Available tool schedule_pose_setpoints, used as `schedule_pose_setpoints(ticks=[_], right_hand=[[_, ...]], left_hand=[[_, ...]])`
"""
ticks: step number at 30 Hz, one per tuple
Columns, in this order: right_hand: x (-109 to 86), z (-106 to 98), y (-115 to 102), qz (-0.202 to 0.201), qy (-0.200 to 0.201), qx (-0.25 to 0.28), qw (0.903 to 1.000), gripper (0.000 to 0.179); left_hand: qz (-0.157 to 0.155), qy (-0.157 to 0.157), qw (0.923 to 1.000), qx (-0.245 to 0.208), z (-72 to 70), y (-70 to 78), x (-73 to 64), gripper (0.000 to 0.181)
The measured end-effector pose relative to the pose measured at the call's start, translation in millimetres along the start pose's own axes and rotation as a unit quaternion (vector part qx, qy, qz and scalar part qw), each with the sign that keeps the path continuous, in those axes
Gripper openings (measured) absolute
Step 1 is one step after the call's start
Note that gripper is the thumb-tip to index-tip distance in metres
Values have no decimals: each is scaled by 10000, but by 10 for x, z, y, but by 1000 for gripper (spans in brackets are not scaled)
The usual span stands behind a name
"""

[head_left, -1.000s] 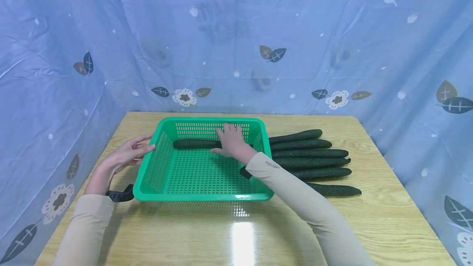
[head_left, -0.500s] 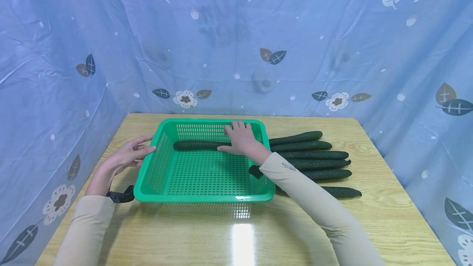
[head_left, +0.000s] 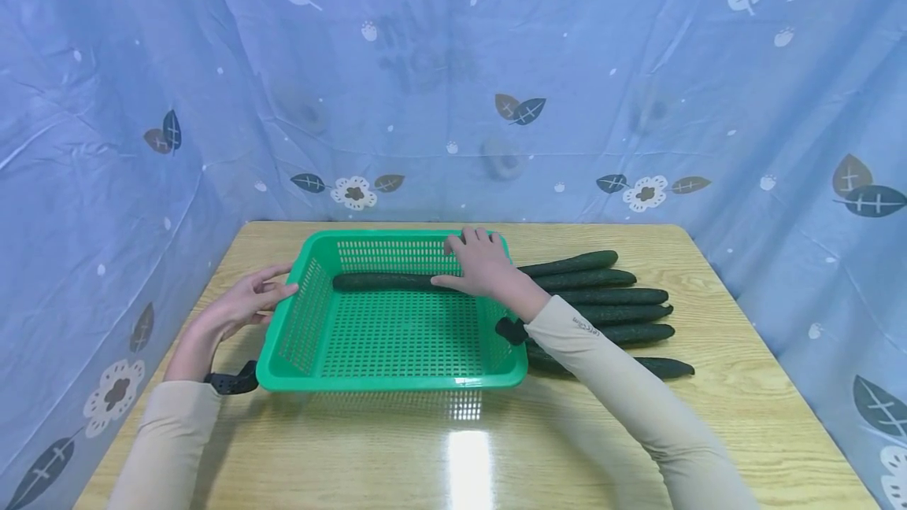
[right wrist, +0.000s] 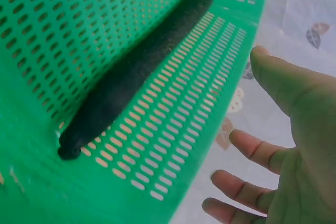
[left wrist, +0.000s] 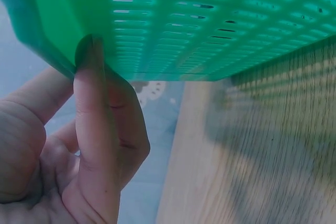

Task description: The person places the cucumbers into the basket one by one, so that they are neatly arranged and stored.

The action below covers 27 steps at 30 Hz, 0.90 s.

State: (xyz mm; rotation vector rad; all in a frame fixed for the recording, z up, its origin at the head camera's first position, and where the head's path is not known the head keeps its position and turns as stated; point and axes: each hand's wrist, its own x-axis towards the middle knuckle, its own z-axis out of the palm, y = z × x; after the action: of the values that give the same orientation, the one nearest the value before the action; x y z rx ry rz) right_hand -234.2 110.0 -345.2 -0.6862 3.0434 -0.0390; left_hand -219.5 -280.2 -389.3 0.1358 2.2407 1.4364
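A green plastic basket with slotted walls stands on the table, and one long dark cucumber lies inside along its back wall. At the basket's left side, my left hand pinches the rim; the left wrist view shows finger and thumb at its edge. My right hand is above the basket's back right corner, holding nothing. In the right wrist view its fingers are spread and apart from the cucumber, which shows its full length in there.
Several more cucumbers lie side by side on the wooden table, right of the basket and partly behind the right forearm. A blue patterned curtain hangs around the table's back and sides. Black straps circle both wrists.
My right hand has moved right, away from the middle of the cucumber in the basket towards the back right corner. The left hand stays at the rim.
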Motion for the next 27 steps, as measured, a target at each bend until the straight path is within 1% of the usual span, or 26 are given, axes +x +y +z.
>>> schedule_pose_setpoints(ticks=[4,9,13,20,27], right_hand=[[-54,-43,57,22,126,181,9998,59],[-145,-63,142,-77,520,302,9982,56],[-231,-92,214,-170,762,539,9955,53],[-364,-143,366,-112,986,653,9929,50],[-533,-120,551,-37,1150,824,9899,48]], left_hand=[[28,-8,10000,-39,-2,-9,-6,76],[81,8,10000,-25,3,-10,-2,74],[91,48,9999,-6,9,-9,0,73],[90,53,9999,-35,15,-20,-5,74],[76,58,9999,-83,9,-8,8,75]])
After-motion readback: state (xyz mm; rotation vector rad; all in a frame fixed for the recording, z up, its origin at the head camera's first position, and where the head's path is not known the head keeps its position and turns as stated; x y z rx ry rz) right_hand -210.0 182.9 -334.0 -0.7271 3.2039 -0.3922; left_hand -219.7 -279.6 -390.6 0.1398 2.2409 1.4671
